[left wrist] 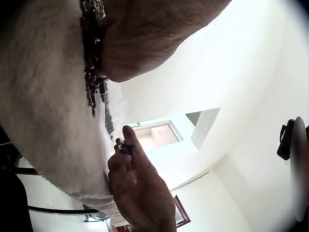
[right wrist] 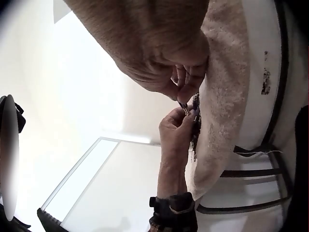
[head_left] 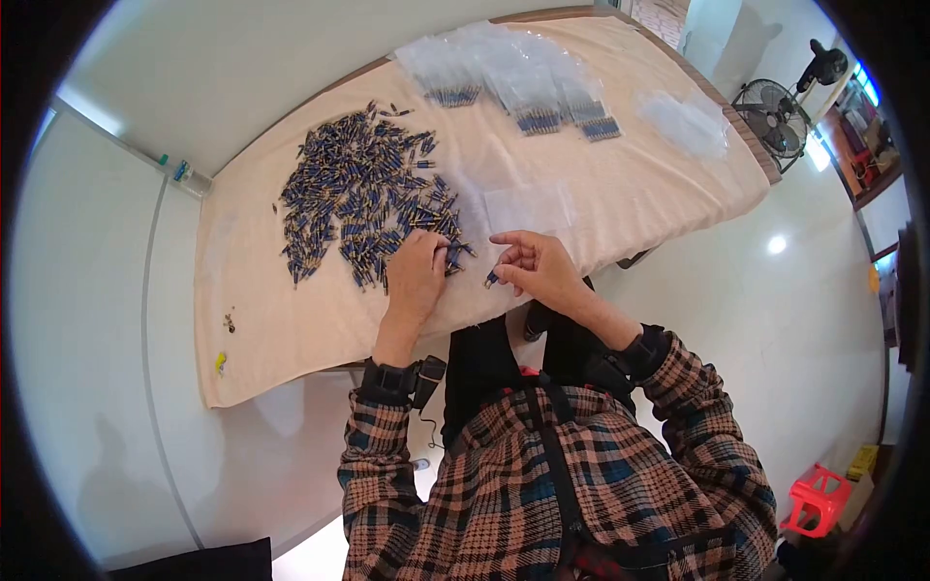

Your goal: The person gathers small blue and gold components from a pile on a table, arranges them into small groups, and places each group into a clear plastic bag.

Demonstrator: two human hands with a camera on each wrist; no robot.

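Observation:
A broad pile of small dark-blue plugs with gold-coloured metal ends (head_left: pixel 354 179) lies on the cream cloth. My left hand (head_left: pixel 417 271) is at the pile's near right edge, fingers bent down among the plugs; whether it pinches one I cannot tell. To its right, my right hand (head_left: pixel 544 266) holds a few blue plugs (head_left: pixel 491 279) between thumb and fingers, its index finger pointing toward the left hand. The left wrist view shows metal ends (left wrist: pixel 119 143) poking out of that grip. In the right wrist view, the held plugs (right wrist: pixel 184 107) overlap the left hand's fingertips.
A flat clear plastic bag (head_left: pixel 528 208) lies beyond the right hand. Farther back are several clear bags (head_left: pixel 538 82) with rows of plugs inside, and more clear bags (head_left: pixel 686 124) at the right. Small scraps (head_left: pixel 221 363) lie near the left corner. A fan (head_left: pixel 772 111) stands past the table.

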